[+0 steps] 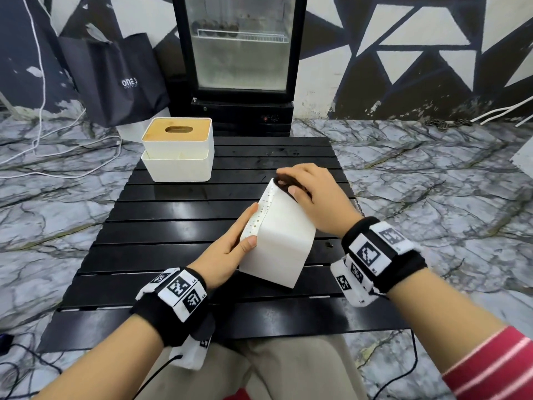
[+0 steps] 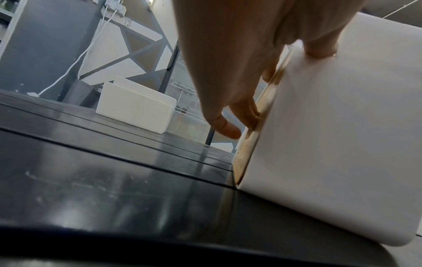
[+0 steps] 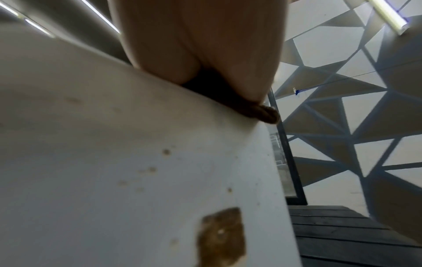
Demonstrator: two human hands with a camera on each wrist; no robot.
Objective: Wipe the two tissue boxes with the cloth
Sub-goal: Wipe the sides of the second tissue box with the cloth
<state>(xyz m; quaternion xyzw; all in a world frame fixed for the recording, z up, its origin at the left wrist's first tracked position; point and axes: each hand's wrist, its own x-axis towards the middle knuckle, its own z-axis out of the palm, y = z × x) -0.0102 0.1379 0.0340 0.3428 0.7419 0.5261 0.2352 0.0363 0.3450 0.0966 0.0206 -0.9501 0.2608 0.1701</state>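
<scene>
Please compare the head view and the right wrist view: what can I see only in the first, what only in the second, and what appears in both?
Only the head view shows the left hand steadying the tipped tissue box, the second tissue box with its wooden lid standing at the table's far left, the black bag and the fridge.

Only the right wrist view shows brown stains on the tipped box's side and ceiling lights.

Both show the right hand pressing the dark cloth on the box's upper end, the black slatted table and the triangle-painted wall.
</scene>
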